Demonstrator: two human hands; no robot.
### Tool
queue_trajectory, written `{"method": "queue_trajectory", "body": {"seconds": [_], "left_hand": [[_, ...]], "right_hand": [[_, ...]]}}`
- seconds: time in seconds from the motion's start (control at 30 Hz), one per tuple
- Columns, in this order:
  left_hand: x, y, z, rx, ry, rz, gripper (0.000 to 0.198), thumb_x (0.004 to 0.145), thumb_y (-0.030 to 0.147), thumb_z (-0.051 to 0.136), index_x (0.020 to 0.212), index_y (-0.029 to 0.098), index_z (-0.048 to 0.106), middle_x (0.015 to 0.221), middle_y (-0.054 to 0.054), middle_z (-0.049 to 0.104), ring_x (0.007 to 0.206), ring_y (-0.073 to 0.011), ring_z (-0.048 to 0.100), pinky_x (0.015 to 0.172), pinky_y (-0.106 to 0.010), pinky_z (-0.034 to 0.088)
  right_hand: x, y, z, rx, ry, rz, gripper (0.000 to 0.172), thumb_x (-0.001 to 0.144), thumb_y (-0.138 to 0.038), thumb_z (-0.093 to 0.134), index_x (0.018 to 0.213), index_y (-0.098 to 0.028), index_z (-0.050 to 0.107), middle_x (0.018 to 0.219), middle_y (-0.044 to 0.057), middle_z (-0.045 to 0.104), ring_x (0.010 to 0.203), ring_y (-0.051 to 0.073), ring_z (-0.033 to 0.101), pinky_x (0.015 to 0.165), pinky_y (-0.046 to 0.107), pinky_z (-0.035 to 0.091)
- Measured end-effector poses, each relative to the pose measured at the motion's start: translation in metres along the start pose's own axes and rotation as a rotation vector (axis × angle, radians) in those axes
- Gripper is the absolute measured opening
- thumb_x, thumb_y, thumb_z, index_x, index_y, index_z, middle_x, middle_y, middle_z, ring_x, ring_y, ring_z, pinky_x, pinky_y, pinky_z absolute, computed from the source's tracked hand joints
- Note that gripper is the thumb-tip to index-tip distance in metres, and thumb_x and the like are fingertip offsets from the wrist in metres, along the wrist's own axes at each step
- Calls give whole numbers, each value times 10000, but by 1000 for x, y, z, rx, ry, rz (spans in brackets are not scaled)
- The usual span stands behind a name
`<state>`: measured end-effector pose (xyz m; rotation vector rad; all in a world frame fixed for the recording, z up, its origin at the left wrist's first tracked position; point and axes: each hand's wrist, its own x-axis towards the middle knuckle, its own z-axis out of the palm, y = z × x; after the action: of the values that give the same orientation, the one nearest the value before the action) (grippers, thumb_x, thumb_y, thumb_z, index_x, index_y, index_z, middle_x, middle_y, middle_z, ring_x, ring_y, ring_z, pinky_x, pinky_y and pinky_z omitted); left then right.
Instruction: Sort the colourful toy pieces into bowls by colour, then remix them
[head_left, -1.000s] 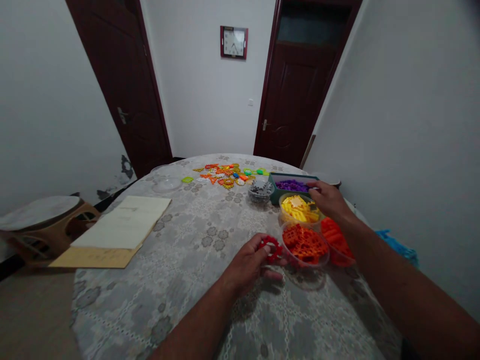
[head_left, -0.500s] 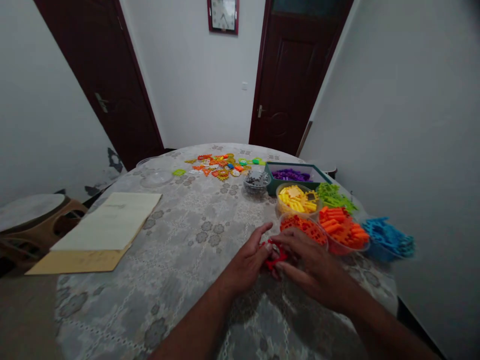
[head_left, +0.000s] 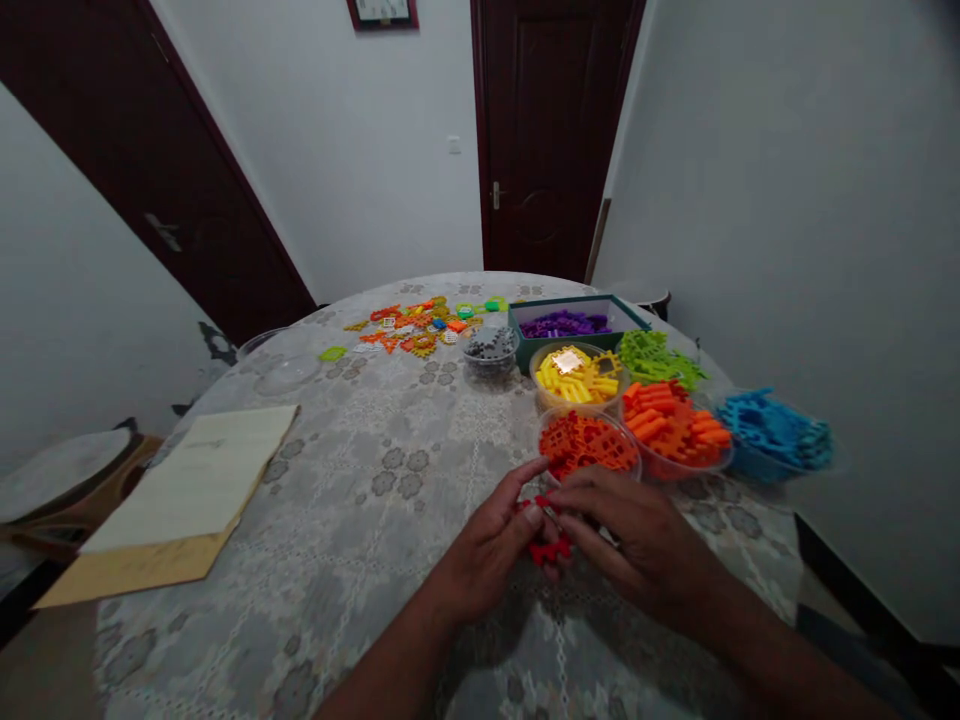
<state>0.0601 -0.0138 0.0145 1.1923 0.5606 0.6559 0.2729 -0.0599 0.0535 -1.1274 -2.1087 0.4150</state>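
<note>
Both hands meet over the near part of the table, around a red plastic building piece with notched edges. My left hand is closed on it from the left, thumb on top. From the right, my right hand has its fingers bent against the same piece, with the fingertips pinched at its upper side. Parts of the piece are hidden by the fingers. Just beyond the hands stands a clear tub of orange-red pieces.
Tubs of yellow, orange, blue and grey pieces stand at the right, with green pieces and a box of purple pieces. Mixed pieces lie at the back. An open notebook rests at the left.
The view has tilted down and turned a little to the right. The red piece shows at a different angle between my fingers, and both hands remain on it.
</note>
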Motion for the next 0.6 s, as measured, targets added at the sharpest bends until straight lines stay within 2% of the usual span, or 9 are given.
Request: {"method": "queue_trajectory", "body": {"seconds": [0.1,0.23,0.3,0.4,0.5,0.6], "left_hand": [[-2,1,5,78,63,15,702,1059,507,564,1667,241,336,967,-75,725,795,-195,695,782,-348,547],[-3,3,9,223,113,65,698,1063,493,554,1667,231,324,1009,-88,731,818,-194,688,824,-368,550],[-1,3,10,284,173,105,659,1075,486,523,1648,222,335,1011,-87,727,833,-193,686,835,-372,554],[3,2,9,494,292,160,513,1071,439,525,1538,233,477,1040,-82,725,880,-190,681,837,-346,547],[4,-1,11,810,287,172,418,1021,331,586,1433,265,577,1123,-76,730,887,-182,675,820,-322,534],[6,-4,15,1024,271,158,489,959,266,642,1441,283,555,1213,-68,717,874,-172,673,841,-326,533]], "right_hand": [[-1,-2,0,50,-6,121,250,1054,-280,584,1276,-239,692,1149,85,740,1011,207,709,885,348,566],[1,-4,-2,172,17,258,208,1020,-290,603,1172,-252,739,1048,41,763,872,178,714,780,303,557],[3,2,-5,197,129,315,202,1003,-309,608,1131,-249,752,1031,35,774,866,182,719,779,302,559],[5,18,-9,180,362,373,232,971,-345,625,1127,-238,758,1104,59,784,966,219,735,866,340,569],[5,35,-9,224,503,396,285,962,-401,638,1155,-226,752,1129,78,784,1001,242,740,917,376,573],[4,46,-6,273,573,379,317,968,-432,641,1189,-227,737,1162,84,777,1039,251,739,947,395,576]]}}
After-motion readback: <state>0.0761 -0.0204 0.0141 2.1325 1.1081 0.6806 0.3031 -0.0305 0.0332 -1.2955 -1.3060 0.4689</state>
